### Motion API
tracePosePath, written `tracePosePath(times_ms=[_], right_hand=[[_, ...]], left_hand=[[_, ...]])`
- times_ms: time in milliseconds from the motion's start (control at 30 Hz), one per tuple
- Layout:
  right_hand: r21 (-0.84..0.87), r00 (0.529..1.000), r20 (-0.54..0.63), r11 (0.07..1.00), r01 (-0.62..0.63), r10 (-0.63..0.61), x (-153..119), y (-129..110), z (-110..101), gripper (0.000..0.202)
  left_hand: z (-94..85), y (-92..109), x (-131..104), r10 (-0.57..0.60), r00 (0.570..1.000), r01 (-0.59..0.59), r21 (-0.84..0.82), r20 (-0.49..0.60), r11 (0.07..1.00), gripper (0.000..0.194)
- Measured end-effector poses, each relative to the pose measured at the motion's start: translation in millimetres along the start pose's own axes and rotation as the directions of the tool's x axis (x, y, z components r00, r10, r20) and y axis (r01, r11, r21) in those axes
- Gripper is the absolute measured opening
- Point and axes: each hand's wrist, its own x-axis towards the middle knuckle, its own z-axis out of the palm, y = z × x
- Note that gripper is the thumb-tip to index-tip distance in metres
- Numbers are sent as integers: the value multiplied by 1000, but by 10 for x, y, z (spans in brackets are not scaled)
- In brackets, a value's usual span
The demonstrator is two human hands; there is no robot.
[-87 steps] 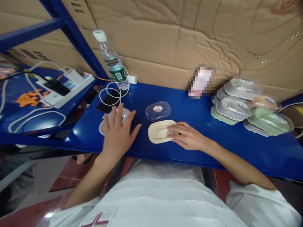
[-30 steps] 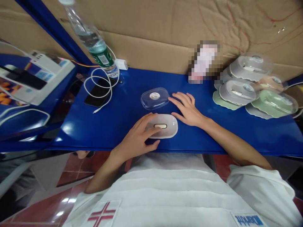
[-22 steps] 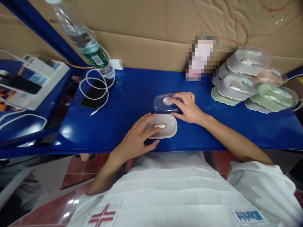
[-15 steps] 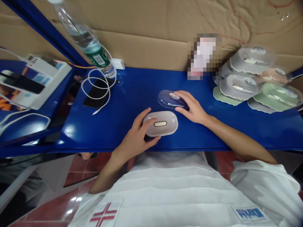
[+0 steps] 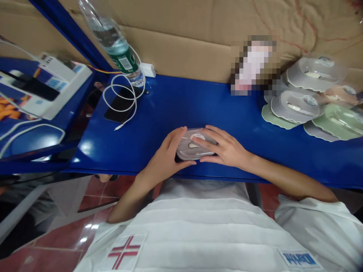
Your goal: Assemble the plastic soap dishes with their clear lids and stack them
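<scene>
Near the front edge of the table, a small pale oval dish (image 5: 189, 157), like a soap dish, lies between my two hands. A clear plastic lid (image 5: 185, 143) with a round white label sits over it. The cream oblong piece in the dish shows through the lid. My left hand (image 5: 167, 153) wraps round the left end, thumb at the near side and fingers at the far side. From the right, my right hand (image 5: 225, 147) grips the lid, with fingers across its top and thumb at the near edge. Whether the lid is fully seated cannot be made out.
Several similar lidded dishes (image 5: 296, 105) in grey, green and peach are piled at the right of the blue table (image 5: 176, 98). At the left stand a water bottle (image 5: 121, 56), a coiled white cable (image 5: 133, 102) and a dark phone (image 5: 115, 109). A blurred-out object (image 5: 253, 64) leans at the back.
My right hand has brought the clear lid left and toward me, from behind the dish onto it. My left hand stays round the dish. The view has shifted slightly.
</scene>
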Motion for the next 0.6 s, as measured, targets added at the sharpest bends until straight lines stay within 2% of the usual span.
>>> tracePosePath(times_ms=[200,333,467,533,600], right_hand=[[-60,997,47,996,65,-62,3,-36,-32,71],[-98,996,61,993,67,-61,46,-59,-49,69],[-25,999,44,1000,12,-11,93,0,-70,62],[51,999,15,998,-35,34,83,95,-67,58],[131,996,-17,988,-85,88,45,231,-49,56]], left_hand=[[0,13,3,20,1000,-20,56,1,998,106],[-103,13,76,7,997,-17,124,81,992,100],[-212,-45,359,40,976,-65,112,213,992,100],[-182,-98,569,100,957,-123,67,272,990,103],[-79,-163,787,155,947,-169,25,280,985,103]])
